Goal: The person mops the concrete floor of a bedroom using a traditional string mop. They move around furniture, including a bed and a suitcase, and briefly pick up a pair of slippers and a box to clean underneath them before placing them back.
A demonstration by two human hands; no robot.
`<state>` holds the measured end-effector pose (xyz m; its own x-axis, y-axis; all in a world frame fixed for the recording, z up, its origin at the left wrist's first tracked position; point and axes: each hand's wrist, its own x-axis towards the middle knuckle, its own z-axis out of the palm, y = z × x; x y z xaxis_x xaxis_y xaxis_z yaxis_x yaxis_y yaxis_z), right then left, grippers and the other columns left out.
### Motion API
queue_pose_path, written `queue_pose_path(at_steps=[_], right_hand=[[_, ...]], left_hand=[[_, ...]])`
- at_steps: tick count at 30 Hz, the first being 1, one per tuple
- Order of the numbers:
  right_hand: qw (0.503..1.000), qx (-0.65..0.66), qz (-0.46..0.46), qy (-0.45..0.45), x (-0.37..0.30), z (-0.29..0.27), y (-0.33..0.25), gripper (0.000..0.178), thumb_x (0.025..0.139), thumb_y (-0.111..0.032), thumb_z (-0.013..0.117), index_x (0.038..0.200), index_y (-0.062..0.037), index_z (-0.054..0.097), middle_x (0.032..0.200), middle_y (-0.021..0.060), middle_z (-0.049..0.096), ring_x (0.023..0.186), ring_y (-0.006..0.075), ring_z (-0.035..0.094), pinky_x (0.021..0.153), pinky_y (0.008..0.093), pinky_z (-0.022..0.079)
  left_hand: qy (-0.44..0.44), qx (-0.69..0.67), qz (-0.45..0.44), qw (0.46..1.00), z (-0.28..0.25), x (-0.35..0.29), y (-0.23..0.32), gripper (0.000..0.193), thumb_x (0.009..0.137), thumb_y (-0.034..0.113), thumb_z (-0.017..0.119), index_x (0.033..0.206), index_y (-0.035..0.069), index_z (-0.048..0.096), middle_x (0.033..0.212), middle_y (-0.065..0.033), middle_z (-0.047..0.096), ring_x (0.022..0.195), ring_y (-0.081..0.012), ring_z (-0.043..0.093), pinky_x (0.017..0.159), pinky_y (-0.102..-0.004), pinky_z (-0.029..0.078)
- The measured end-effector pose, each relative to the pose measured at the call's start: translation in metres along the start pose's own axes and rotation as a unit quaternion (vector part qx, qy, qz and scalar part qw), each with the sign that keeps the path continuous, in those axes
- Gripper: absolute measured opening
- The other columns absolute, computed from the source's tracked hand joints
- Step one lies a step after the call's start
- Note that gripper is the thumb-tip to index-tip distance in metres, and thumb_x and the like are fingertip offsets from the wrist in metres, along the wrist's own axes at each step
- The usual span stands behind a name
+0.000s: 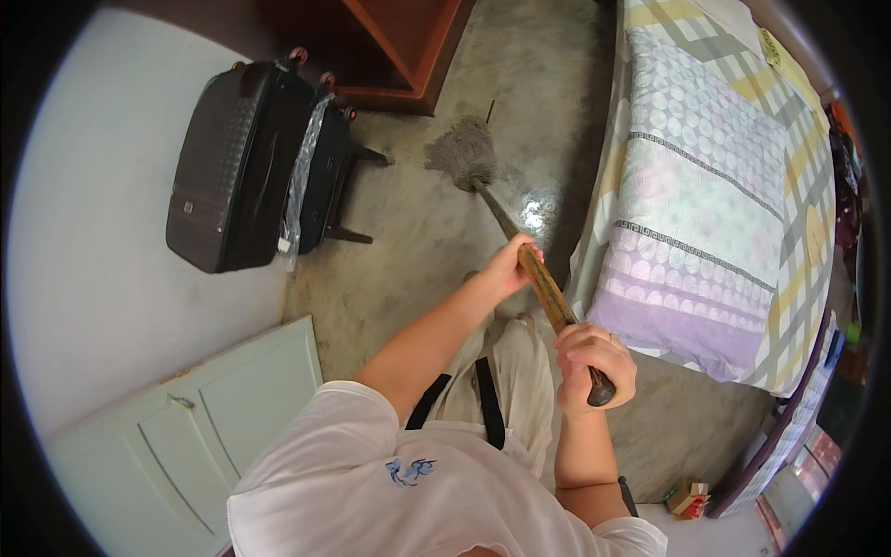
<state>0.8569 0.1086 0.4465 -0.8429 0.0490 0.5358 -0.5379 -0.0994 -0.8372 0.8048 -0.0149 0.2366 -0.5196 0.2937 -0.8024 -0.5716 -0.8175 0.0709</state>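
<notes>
Wooden mop handle (548, 288), stiff and likely light, is wrapped by left hand (509, 267) midway and right hand (594, 364) near its top, fingers closed.

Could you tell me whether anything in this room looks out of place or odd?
Nothing much stands out. Both hands, left and right, grip the mop, whose head rests on the floor. A shiny patch by the bed may be wet floor.
</notes>
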Motion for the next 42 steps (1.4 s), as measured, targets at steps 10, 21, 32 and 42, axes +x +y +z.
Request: queue_pose_path(at_steps=[10, 21, 32, 42], right_hand=[[0.981, 0.080, 0.144, 0.106, -0.151, -0.016, 0.106, 0.010, 0.081, -0.002, 0.051, 0.079, 0.0060, 0.056, 0.069, 0.0142, 0.059, 0.068, 0.0259, 0.059, 0.075, 0.0428, 0.051], [0.729, 0.282, 0.607, 0.147, -0.387, -0.004, 0.392, 0.023, 0.089, -0.015, 0.054, 0.108, -0.0018, 0.058, 0.118, 0.0085, 0.053, 0.105, 0.0180, 0.053, 0.085, 0.0323, 0.048], [0.534, 0.433, 0.677, 0.263, -0.513, -0.010, 0.482, 0.030, 0.089, -0.011, 0.053, 0.117, 0.0007, 0.048, 0.117, 0.0129, 0.052, 0.105, 0.0280, 0.056, 0.098, 0.0373, 0.043], [0.603, 0.309, 0.670, 0.304, -0.589, -0.312, 0.329, 0.028, 0.089, -0.029, 0.054, 0.106, -0.0068, 0.055, 0.093, 0.0065, 0.061, 0.076, 0.0139, 0.058, 0.066, 0.0229, 0.050]], left_hand=[[0.067, 0.084, 0.092, 0.990, -0.177, 0.034, 0.013, 0.019, 0.086, 0.019, 0.055, 0.085, 0.002, 0.048, 0.077, -0.0088, 0.053, 0.078, -0.0219, 0.058, 0.072, -0.0360, 0.050], [0.228, 0.178, 0.207, 0.934, -0.414, 0.200, 0.083, 0.036, 0.093, 0.023, 0.051, 0.115, -0.002, 0.040, 0.103, -0.0174, 0.056, 0.088, -0.0223, 0.060, 0.071, -0.0352, 0.053], [0.427, 0.307, 0.231, 0.818, -0.485, 0.254, 0.056, 0.083, 0.087, 0.025, 0.060, 0.142, 0.005, 0.000, 0.109, -0.0170, 0.054, 0.094, -0.0284, 0.059, 0.070, -0.0387, 0.057], [0.259, 0.087, 0.022, 0.962, -0.426, 0.279, -0.212, 0.049, 0.084, 0.005, 0.059, 0.121, 0.005, 0.027, 0.123, -0.0167, 0.040, 0.106, -0.0295, 0.051, 0.068, -0.0477, 0.056]])
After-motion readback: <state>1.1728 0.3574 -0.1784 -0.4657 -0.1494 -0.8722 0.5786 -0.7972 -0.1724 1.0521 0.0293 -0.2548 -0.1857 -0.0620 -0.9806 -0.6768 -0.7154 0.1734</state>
